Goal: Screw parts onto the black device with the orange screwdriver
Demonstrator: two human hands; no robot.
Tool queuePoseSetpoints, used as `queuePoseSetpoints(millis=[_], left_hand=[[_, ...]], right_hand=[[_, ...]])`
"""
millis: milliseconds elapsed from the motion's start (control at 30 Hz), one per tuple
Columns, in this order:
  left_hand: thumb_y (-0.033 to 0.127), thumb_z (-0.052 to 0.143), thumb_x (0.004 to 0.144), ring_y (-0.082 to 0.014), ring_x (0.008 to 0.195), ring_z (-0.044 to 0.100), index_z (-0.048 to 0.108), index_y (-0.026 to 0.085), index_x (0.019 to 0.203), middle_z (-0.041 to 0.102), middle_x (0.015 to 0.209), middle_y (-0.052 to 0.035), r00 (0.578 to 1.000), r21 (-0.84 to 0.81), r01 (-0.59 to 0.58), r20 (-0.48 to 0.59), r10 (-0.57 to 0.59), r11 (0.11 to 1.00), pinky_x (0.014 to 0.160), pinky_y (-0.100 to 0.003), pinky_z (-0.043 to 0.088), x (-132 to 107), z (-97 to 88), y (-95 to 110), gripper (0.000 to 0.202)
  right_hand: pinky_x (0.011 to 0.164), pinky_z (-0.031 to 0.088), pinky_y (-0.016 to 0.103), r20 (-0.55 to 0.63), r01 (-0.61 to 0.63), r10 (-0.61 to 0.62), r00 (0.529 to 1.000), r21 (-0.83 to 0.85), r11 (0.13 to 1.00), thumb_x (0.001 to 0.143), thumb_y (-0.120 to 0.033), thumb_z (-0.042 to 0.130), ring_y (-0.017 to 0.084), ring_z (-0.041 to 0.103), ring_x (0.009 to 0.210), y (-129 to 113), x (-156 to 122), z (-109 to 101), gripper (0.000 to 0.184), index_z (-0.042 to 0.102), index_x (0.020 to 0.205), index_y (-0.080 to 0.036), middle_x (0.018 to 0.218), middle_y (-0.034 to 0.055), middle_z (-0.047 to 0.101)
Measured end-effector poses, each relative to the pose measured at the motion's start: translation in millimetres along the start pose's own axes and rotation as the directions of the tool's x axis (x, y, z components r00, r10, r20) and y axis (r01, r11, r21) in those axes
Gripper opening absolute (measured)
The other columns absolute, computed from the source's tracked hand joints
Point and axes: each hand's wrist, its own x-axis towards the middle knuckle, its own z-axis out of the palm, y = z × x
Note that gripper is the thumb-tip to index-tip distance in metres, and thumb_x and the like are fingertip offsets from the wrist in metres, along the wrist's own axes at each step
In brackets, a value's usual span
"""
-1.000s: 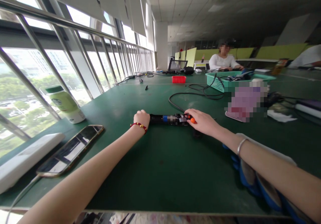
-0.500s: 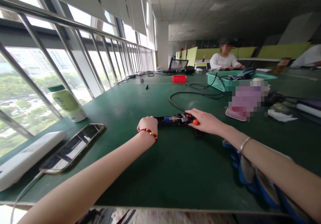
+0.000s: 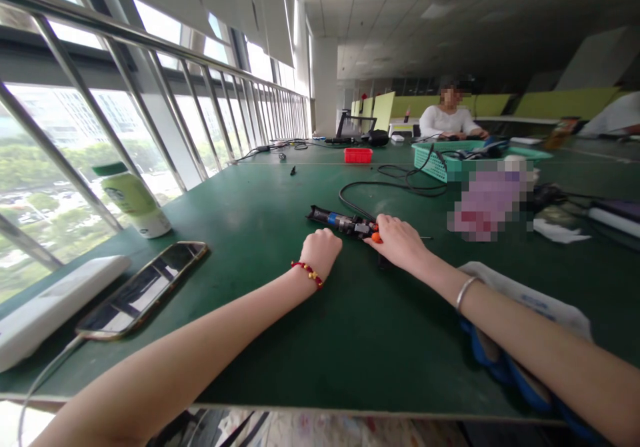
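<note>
A black cylindrical tool (image 3: pixel 345 223) with a blue band and orange parts lies slantwise on the green table, a black cable running from it. My right hand (image 3: pixel 397 241) is closed over its right end, beside an orange knob (image 3: pixel 377 237). A thin rod (image 3: pixel 426 237) sticks out just past that hand. Close in front of the tool, my left hand (image 3: pixel 323 252) is curled into a fist. Its fingertips are turned away, so anything inside is hidden. The tool's black left end (image 3: pixel 316 214) is uncovered.
Left on the table are a green bottle (image 3: pixel 133 200), a phone (image 3: pixel 145 290) and a white bar-shaped device (image 3: pixel 63 307). A grey-blue item (image 3: pixel 530 300) lies under my right forearm. Farther off stand a red basket (image 3: pixel 358 156) and a teal basket (image 3: pixel 431 163); a person (image 3: pixel 445 121) sits beyond.
My left hand has come off the tool's left end and moved right and nearer to me. The tool has turned, its left end now farther away. My right hand stays on it.
</note>
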Motion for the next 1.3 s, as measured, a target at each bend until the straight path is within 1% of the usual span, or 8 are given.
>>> queuePoseSetpoints(millis=[133, 267, 367, 467, 633, 767, 1067, 1300], left_hand=[[0.003, 0.035, 0.086, -0.0240, 0.095, 0.058, 0.061, 0.008, 0.096, 0.061, 0.098, -0.0149, 0.991, 0.041, -0.130, -0.017, 0.131, 0.991, 0.065, -0.031, 0.052, 8.7, 11.8, -5.5, 0.028], [0.011, 0.045, 0.082, -0.0192, 0.089, 0.058, 0.060, 0.015, 0.087, 0.060, 0.092, -0.0075, 0.979, -0.126, -0.181, -0.118, 0.166, 0.975, 0.070, -0.028, 0.049, 14.2, 22.0, -25.6, 0.016], [0.013, 0.051, 0.074, -0.0138, 0.074, 0.057, 0.058, 0.017, 0.077, 0.060, 0.082, -0.0019, 0.974, -0.329, -0.185, -0.188, 0.127, 0.926, 0.064, -0.023, 0.046, 16.9, 27.7, -36.6, 0.009], [0.014, 0.055, 0.068, -0.0105, 0.063, 0.055, 0.057, 0.017, 0.072, 0.060, 0.074, 0.0005, 0.959, -0.488, -0.197, -0.274, 0.065, 0.850, 0.060, -0.021, 0.044, 18.7, 30.5, -38.8, 0.006], [0.014, 0.056, 0.068, -0.0085, 0.059, 0.054, 0.057, 0.016, 0.072, 0.061, 0.068, 0.0016, 0.925, -0.633, -0.229, -0.379, -0.038, 0.740, 0.059, -0.019, 0.044, 19.5, 32.4, -34.2, 0.005], [0.020, 0.056, 0.073, -0.0088, 0.062, 0.056, 0.062, 0.016, 0.077, 0.064, 0.070, 0.0012, 0.920, -0.706, -0.201, -0.374, -0.117, 0.679, 0.060, -0.019, 0.045, 21.0, 33.5, -34.5, 0.008], [0.026, 0.058, 0.076, -0.0108, 0.065, 0.058, 0.067, 0.014, 0.079, 0.067, 0.073, -0.0018, 0.944, -0.829, -0.101, -0.255, -0.210, 0.550, 0.064, -0.021, 0.047, 24.8, 35.5, -38.4, 0.015], [0.028, 0.058, 0.076, -0.0108, 0.063, 0.057, 0.067, 0.013, 0.081, 0.067, 0.072, -0.0023, 0.954, -0.843, -0.086, -0.224, -0.201, 0.531, 0.062, -0.021, 0.047, 25.7, 37.3, -39.0, 0.018]], right_hand=[[0.072, 0.047, 0.038, -0.003, -0.014, 0.015, 1.000, 0.041, 0.999, 0.082, -0.038, 0.054, 0.030, 0.060, 0.090, 0.6, -1.3, -1.4, 0.032, 0.053, 0.097, -0.010, 0.093, 0.0158, 0.063], [0.071, 0.049, 0.032, 0.028, 0.019, -0.023, 0.999, 0.136, 0.991, 0.083, -0.040, 0.051, 0.024, 0.062, 0.091, 16.7, -3.3, -2.8, 0.034, 0.057, 0.107, -0.016, 0.101, 0.0107, 0.066], [0.080, 0.049, 0.029, 0.037, 0.058, -0.067, 0.997, 0.216, 0.975, 0.083, -0.037, 0.051, 0.021, 0.062, 0.097, 26.4, -4.1, -2.7, 0.039, 0.055, 0.117, -0.017, 0.110, 0.0077, 0.065], [0.086, 0.047, 0.033, 0.013, 0.071, -0.079, 0.997, 0.307, 0.949, 0.081, -0.032, 0.053, 0.023, 0.061, 0.100, 27.0, -4.7, -2.6, 0.043, 0.056, 0.118, -0.011, 0.111, 0.0115, 0.065], [0.082, 0.049, 0.033, -0.001, 0.109, -0.119, 0.993, 0.397, 0.911, 0.079, -0.029, 0.055, 0.022, 0.062, 0.092, 15.3, -9.6, -2.5, 0.047, 0.052, 0.124, -0.014, 0.103, 0.0098, 0.066], [0.074, 0.052, 0.034, -0.007, 0.186, -0.199, 0.980, 0.378, 0.907, 0.081, -0.029, 0.052, 0.022, 0.062, 0.086, 3.8, -17.0, -5.3, 0.057, 0.036, 0.136, -0.022, 0.102, 0.0085, 0.063], [0.079, 0.052, 0.036, 0.005, 0.237, -0.258, 0.966, 0.374, 0.897, 0.081, -0.025, 0.050, 0.023, 0.059, 0.096, -0.1, -19.3, -10.6, 0.053, 0.040, 0.133, -0.021, 0.113, 0.0100, 0.060], [0.085, 0.050, 0.036, 0.018, 0.282, -0.308, 0.951, 0.355, 0.891, 0.081, -0.023, 0.048, 0.023, 0.057, 0.103, 2.4, -19.0, -9.5, 0.049, 0.043, 0.130, -0.018, 0.118, 0.0103, 0.057]])
